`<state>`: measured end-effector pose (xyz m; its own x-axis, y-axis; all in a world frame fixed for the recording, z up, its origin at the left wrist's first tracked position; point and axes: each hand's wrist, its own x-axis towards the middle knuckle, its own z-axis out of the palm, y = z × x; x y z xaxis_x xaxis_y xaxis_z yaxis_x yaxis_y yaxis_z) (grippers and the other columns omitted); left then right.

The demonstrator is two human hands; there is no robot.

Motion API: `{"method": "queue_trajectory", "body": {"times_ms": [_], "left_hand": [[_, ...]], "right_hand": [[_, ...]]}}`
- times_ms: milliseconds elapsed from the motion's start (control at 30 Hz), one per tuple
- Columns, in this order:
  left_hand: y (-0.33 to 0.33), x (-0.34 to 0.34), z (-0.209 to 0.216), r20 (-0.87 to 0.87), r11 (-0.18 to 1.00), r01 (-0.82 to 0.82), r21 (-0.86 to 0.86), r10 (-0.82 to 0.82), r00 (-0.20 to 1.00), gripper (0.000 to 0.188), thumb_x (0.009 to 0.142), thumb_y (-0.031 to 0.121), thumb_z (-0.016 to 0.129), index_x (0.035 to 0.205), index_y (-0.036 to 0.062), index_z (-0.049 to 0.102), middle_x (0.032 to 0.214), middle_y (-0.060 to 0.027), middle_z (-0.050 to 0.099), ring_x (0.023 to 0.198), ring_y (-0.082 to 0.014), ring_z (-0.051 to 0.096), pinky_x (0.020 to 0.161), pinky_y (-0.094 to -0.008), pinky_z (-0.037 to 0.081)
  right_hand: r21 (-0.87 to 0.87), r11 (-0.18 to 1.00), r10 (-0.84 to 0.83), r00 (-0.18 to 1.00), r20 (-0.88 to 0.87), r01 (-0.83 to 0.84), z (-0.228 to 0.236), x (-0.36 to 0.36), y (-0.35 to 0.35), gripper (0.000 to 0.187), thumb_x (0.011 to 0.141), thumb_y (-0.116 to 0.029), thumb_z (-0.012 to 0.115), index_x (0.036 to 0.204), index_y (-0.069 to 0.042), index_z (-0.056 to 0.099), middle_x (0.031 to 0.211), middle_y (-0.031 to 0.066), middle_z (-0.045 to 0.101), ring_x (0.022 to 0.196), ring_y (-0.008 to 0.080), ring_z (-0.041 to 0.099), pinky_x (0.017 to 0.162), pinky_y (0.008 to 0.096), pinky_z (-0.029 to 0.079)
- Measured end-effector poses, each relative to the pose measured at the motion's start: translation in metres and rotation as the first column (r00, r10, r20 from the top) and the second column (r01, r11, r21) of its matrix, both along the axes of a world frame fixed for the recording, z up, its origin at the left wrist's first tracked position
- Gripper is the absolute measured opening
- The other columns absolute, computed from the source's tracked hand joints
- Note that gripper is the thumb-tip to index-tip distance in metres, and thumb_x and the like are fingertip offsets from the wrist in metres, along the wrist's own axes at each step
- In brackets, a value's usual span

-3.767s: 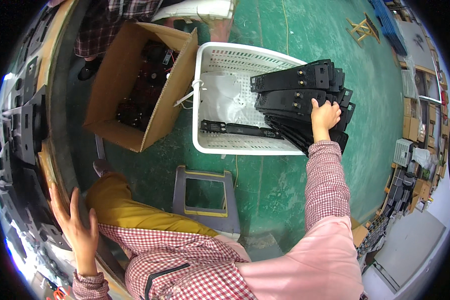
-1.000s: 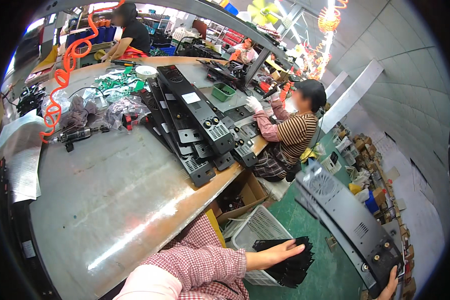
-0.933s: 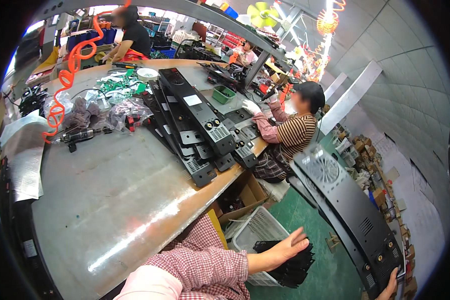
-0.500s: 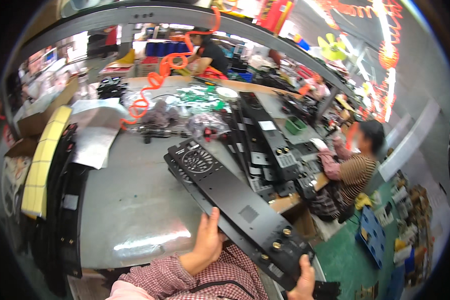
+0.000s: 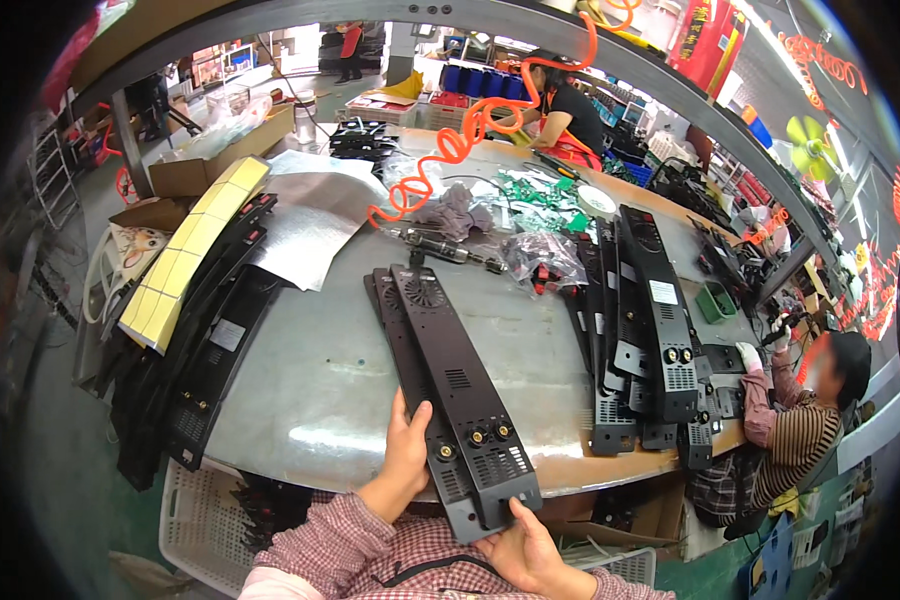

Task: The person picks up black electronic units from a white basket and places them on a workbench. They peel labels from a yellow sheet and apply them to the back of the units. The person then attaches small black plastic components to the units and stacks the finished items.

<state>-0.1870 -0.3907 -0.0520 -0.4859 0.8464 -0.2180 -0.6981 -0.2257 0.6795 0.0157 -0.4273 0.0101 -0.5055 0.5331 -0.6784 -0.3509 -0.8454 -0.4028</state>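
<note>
Two long black metal panels, each with a round fan grille at the far end and brass-coloured fittings near the close end, overlap over the table's front edge. My left hand is closed on the left edge of the lower panel, thumb up along its side. At the near end my right hand grips the upper panel and the lower one together, thumb on top and fingers beneath. Beyond the far ends of the panels lies a power screwdriver on the metal table.
More black panels are stacked at right and at left, the left stack beside a yellow padded strip. An orange coiled hose hangs over the table. A co-worker in a striped top sits at right. A white basket stands below.
My view has turned left, so the surroundings sit further right. The held panels have swung to a steeper angle, and my right hand has come left with their near end.
</note>
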Motion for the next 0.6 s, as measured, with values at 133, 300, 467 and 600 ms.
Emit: {"method": "queue_trajectory", "body": {"times_ms": [133, 300, 467, 600], "left_hand": [[0.002, -0.031, -0.019, -0.009, 0.988, 0.023, -0.154, -0.024, 1.000, 0.051, 0.102, 0.006, 0.047, 0.149, 0.0063, 0.029, 0.132, -0.0119, 0.055, 0.111, -0.0223, 0.062, 0.089, -0.0360, 0.057], [-0.015, -0.067, -0.017, -0.128, 0.980, 0.059, -0.192, -0.084, 0.988, 0.051, 0.099, 0.004, 0.051, 0.147, 0.0062, 0.034, 0.127, -0.0125, 0.058, 0.107, -0.0215, 0.063, 0.084, -0.0348, 0.058], [-0.015, -0.070, -0.006, -0.232, 0.973, 0.122, -0.198, -0.168, 0.958, 0.064, 0.091, -0.003, 0.062, 0.148, 0.0046, 0.034, 0.128, -0.0140, 0.058, 0.110, -0.0229, 0.062, 0.089, -0.0335, 0.055], [-0.024, -0.077, -0.008, -0.270, 0.955, 0.200, -0.217, -0.256, 0.928, 0.066, 0.090, -0.004, 0.063, 0.149, 0.0032, 0.035, 0.129, -0.0140, 0.058, 0.113, -0.0214, 0.060, 0.093, -0.0329, 0.052]], "right_hand": [[-0.075, 0.884, 0.466, 0.884, 0.043, -0.462, -0.009, 0.031, 0.006, 0.047, 0.099, -0.025, 0.056, 0.131, 0.009, 0.052, 0.142, 0.0221, 0.051, 0.130, 0.0321, 0.051, 0.114, 0.0446, 0.037], [0.614, 0.253, -0.105, 0.610, 0.785, -0.747, 0.024, -0.003, 0.043, 0.063, 0.085, -0.035, 0.074, 0.134, -0.001, 0.055, 0.130, 0.0211, 0.060, 0.121, 0.0315, 0.058, 0.101, 0.0446, 0.046], [0.553, 0.099, -0.292, 0.507, 0.811, -0.827, -0.036, -0.098, 0.064, 0.098, 0.072, -0.050, 0.080, 0.148, -0.006, 0.038, 0.138, 0.0319, 0.045, 0.126, 0.0464, 0.049, 0.102, 0.0490, 0.044], [0.570, 0.212, -0.170, 0.545, 0.821, -0.793, -0.040, -0.105, 0.048, 0.102, 0.069, -0.043, 0.083, 0.149, -0.004, 0.035, 0.136, 0.0329, 0.042, 0.122, 0.0442, 0.051, 0.103, 0.0468, 0.045]]}}
